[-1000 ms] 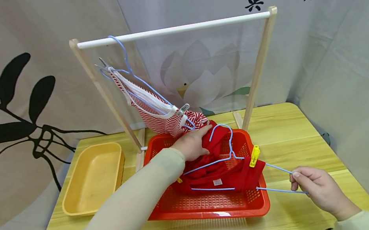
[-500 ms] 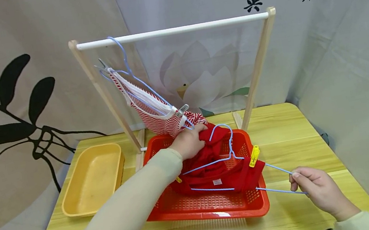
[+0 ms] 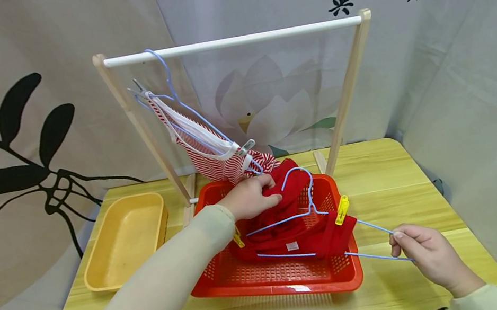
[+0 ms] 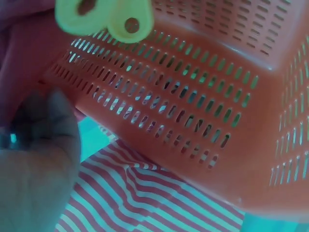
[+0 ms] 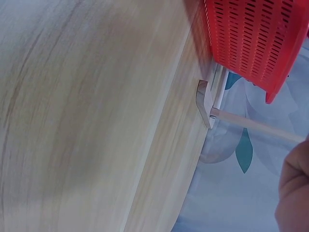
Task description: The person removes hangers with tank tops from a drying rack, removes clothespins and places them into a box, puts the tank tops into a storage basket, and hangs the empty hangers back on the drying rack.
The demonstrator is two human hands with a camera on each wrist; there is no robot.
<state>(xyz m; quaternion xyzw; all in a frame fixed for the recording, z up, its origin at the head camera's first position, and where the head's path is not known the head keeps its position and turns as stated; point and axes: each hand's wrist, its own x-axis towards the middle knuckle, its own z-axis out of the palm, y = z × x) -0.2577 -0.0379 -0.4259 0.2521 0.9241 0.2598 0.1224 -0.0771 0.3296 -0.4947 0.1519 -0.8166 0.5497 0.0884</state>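
A red garment (image 3: 298, 244) with a small white label lies in the red plastic basket (image 3: 292, 287). A light-blue hanger (image 3: 282, 221) runs through it, with yellow clothespins (image 3: 342, 210) at the garment's two sides. My left hand (image 3: 250, 197) is over the back left of the basket, fingers bent and thumb apart, gripping a bunched part of the red garment. In the left wrist view, its curled fingers meet the red cloth at the left edge. My right hand (image 3: 430, 256) pinches the hanger's right end, beyond the basket's right side.
Behind the basket stands a wooden rack with a white bar (image 3: 231, 42). On the bar's left, another blue hanger (image 3: 170, 81) carries a red-and-white striped garment (image 3: 213, 160) held by metal clips; it droops to the basket's back rim. A yellow tray (image 3: 126, 243) sits at the table's left.
My left hand has drawn back to the left and its fingers have bent. The red cloth's upper part has shifted, and the left clothespin shows more. The right hand stays put.
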